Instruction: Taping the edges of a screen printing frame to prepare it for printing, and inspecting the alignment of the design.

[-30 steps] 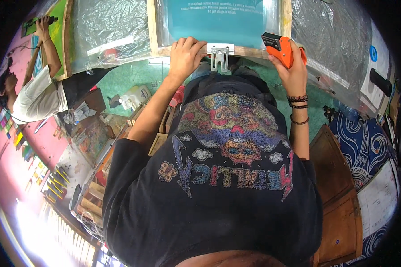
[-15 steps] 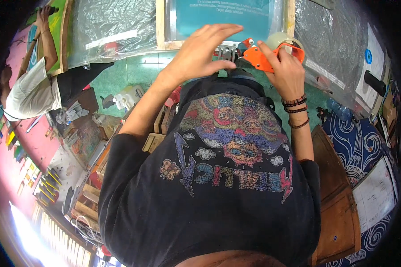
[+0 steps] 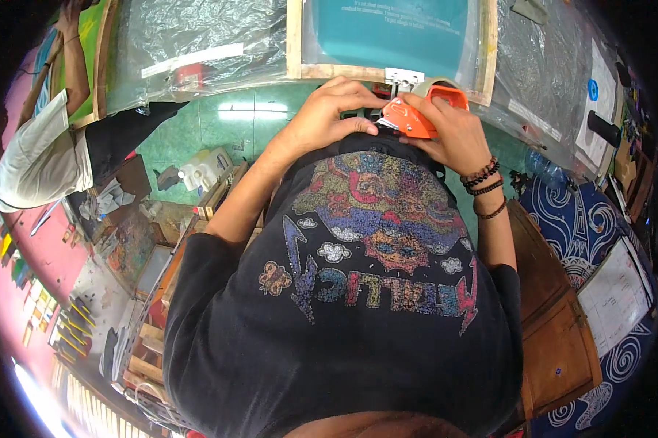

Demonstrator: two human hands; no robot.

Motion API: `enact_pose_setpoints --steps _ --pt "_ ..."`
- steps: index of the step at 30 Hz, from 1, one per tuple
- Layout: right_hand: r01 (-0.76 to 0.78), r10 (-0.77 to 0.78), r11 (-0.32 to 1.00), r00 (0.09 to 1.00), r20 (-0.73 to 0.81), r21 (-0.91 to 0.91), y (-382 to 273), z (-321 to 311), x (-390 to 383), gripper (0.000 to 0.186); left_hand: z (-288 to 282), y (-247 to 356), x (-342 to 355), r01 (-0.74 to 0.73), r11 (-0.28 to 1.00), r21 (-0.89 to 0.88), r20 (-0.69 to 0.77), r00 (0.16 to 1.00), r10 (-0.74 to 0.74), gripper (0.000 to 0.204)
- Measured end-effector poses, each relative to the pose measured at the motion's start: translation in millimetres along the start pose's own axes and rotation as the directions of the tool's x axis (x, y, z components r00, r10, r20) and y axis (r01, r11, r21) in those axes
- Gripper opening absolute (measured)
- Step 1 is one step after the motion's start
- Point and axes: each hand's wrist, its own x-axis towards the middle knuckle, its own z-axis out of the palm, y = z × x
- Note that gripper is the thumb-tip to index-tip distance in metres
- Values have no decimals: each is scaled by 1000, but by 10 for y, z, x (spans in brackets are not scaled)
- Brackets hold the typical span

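Observation:
An orange tape dispenser (image 3: 409,117) with a roll of clear tape is gripped by my right hand (image 3: 457,131), its front end pointing left, close above my lap. My left hand (image 3: 333,113) is at that front end, thumb and forefinger apart on either side of a small gap. Whether its fingertips touch the tape's loose end is too small to tell. Just beyond both hands lies a wooden frame (image 3: 336,71) around a teal panel (image 3: 387,36) with pale printing. A white metal clamp or hinge (image 3: 404,76) sits at the frame's near edge.
Plastic-covered surfaces (image 3: 197,44) flank the frame. At far left another person in a white shirt (image 3: 48,150) works at a green panel (image 3: 81,66). A white jug (image 3: 205,169) stands on the green floor. A brown wooden board (image 3: 555,321) and patterned blue cloth (image 3: 563,212) are at right.
My right hand has brought the tape dispenser left and slightly nearer to me. My left hand has come down to its front end, fingers closer together. The view has shifted a little.

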Motion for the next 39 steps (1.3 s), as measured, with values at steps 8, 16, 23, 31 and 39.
enact_pose_setpoints --steps 8,16,23,31,39 --pt "-69 66 994 997 42 81 -288 82 228 69 -70 -218 -215 199 976 -93 -51 978 -204 27" --pt "-170 169 985 985 39 20 -322 118 547 68 155 -202 -122 347 938 0 -560 777 -287 13" --pt "-35 37 999 987 -159 10 -71 80 599 64 214 -175 8 473 880 -37 -545 729 -415 6" --pt "-409 458 884 853 251 -226 1532 -784 -13 60 -848 -1270 -579 700 713 -48 -474 612 -633 25" --pt "-447 540 837 767 347 -315 2292 -1005 -381 67 -585 -1292 -206 687 726 20 -414 667 -620 25"
